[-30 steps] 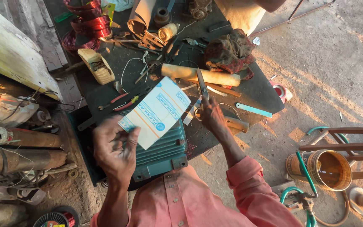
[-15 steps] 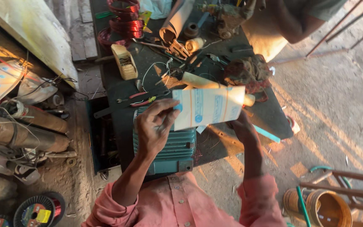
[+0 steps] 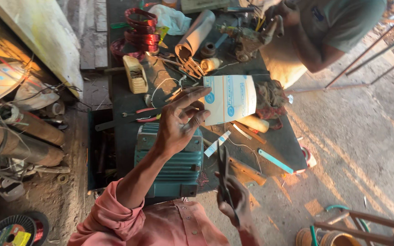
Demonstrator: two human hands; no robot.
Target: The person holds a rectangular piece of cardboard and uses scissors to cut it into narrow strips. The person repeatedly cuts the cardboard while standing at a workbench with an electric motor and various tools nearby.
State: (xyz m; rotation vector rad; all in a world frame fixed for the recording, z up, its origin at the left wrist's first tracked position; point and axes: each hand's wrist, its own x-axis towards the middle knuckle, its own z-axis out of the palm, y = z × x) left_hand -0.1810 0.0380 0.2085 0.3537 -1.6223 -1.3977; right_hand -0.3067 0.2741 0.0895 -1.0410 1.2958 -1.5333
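My left hand (image 3: 176, 125) lifts a white-and-blue paper sheet (image 3: 230, 99) above the green motor (image 3: 172, 159), fingers pinched on its edge. My right hand (image 3: 233, 200) grips scissors (image 3: 222, 171), so I judge cutting comes next, needing a steady sheet.

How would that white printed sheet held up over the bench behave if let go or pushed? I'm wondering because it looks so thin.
The white printed sheet, pinched at one edge by the left hand, curves slightly, so it is probably thin, flexible and light. Pushed, it would likely bend or slide rather than resist. The right hand holds scissors, which suggests it cuts easily.
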